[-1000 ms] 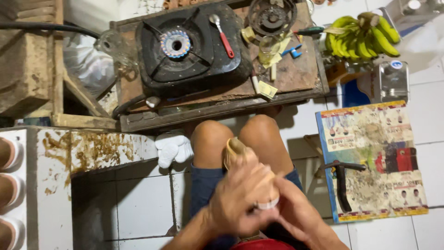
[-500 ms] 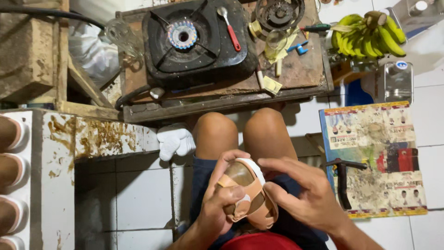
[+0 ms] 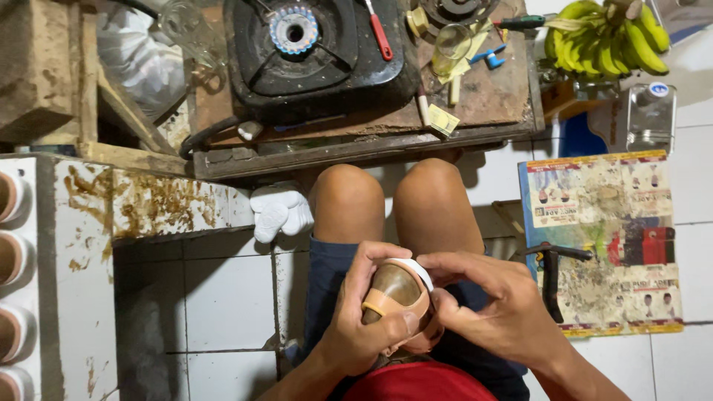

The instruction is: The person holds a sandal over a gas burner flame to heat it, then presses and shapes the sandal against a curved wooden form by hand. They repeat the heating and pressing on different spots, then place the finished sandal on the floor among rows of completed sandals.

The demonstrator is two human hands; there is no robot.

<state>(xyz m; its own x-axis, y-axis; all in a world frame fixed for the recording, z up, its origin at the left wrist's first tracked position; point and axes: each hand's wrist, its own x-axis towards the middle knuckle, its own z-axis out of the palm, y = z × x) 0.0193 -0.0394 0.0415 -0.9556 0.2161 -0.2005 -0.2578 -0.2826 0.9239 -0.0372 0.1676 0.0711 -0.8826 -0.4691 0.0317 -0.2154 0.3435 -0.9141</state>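
I sit on a tiled floor with my bare knees [image 3: 390, 204] up. My left hand [image 3: 364, 319] grips a small tan sandal [image 3: 401, 297] over my lap, with its brown insole showing, a tan strap across it and a white edge at the toe. My right hand [image 3: 497, 308] pinches the sandal's right side with its fingertips, just under the white edge. Both hands touch the sandal.
A low wooden bench [image 3: 475, 104] in front of my knees carries a black gas burner [image 3: 312, 52], a red-handled tool [image 3: 380, 33], a glass and scraps. Bananas [image 3: 609, 37] lie at top right. A soiled printed sheet [image 3: 609, 238] with a black tool [image 3: 551, 271] lies right. White gloves [image 3: 278, 212] lie left.
The sandal has been turned and lowered toward my lap, its insole now facing up. My right hand shifted from under it to its right edge.
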